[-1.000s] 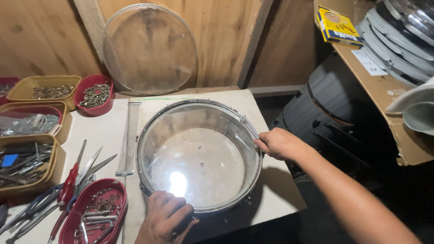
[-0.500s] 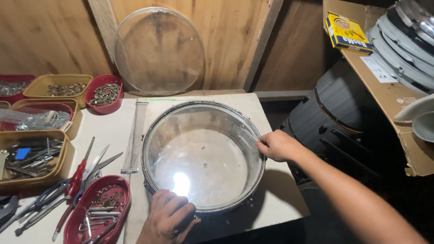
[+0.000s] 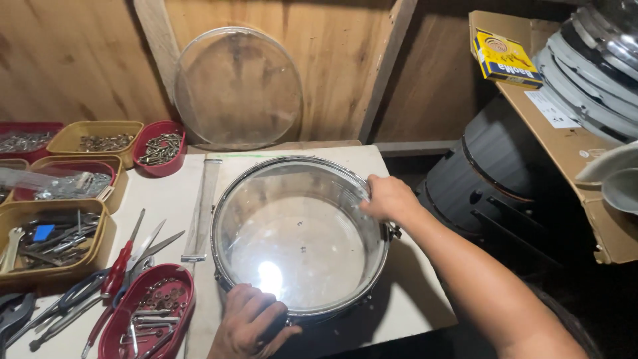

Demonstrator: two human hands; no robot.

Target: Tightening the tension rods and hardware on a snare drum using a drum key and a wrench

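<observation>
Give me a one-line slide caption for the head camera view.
Both hands, left hand and right hand, grip the rim of a clear-headed snare drum on a workbench beside trays of hardware.

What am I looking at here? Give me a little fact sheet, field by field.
Place: white workbench against a wooden wall
Main thing: snare drum with a clear head, lying flat
Left hand: gripping the near rim
Right hand: on the far right rim
Behind: spare clear drumhead leaning on the wall
Left of drum: snare wire strip, red-handled pliers, red bowl of screws
</observation>
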